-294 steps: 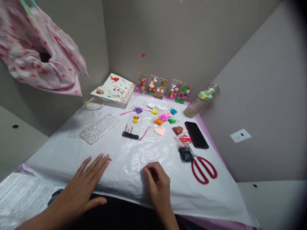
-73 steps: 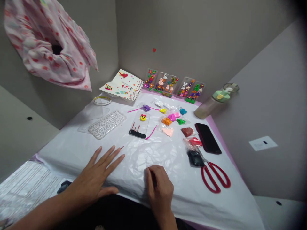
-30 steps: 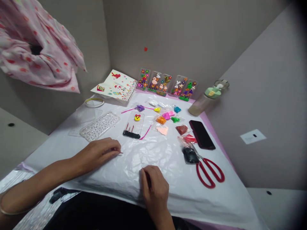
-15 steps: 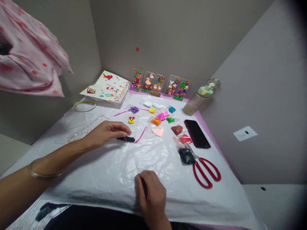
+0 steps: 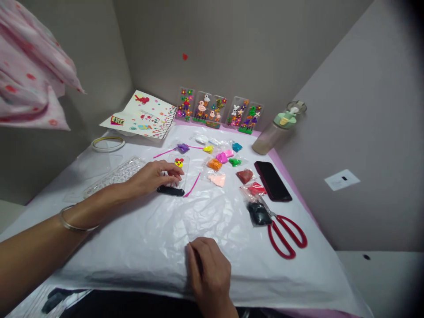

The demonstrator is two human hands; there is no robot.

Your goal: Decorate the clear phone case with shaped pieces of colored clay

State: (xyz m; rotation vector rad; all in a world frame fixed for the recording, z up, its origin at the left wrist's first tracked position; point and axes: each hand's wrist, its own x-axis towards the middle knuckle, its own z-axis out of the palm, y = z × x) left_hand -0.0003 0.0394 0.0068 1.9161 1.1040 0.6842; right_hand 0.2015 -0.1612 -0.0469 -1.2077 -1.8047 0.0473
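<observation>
A clear phone case (image 5: 186,173) lies on the white sheet, with a yellow clay face (image 5: 179,162) with red on top near its far end and a black strip (image 5: 170,190) at its near end. Over the case is my left hand (image 5: 159,176), its fingers bent above some thin reddish pieces; whether it pinches one is too small to tell. My right hand (image 5: 211,269) rests near the front edge, fingers curled together, and its grip is hidden. Right of the case lies a pink stick (image 5: 192,185).
Clay packets (image 5: 214,164) are spread mid-table. At the right are red-handled scissors (image 5: 287,236), a black phone (image 5: 273,181) and a bottle (image 5: 270,134). Decorated cases (image 5: 218,110) stand at the back beside a painted sheet (image 5: 142,115). A textured clear tray (image 5: 114,176) lies left.
My left hand has moved up from the black strip to over the clear case, uncovering the strip. My right hand has stayed in about the same place. The view has shifted slightly.
</observation>
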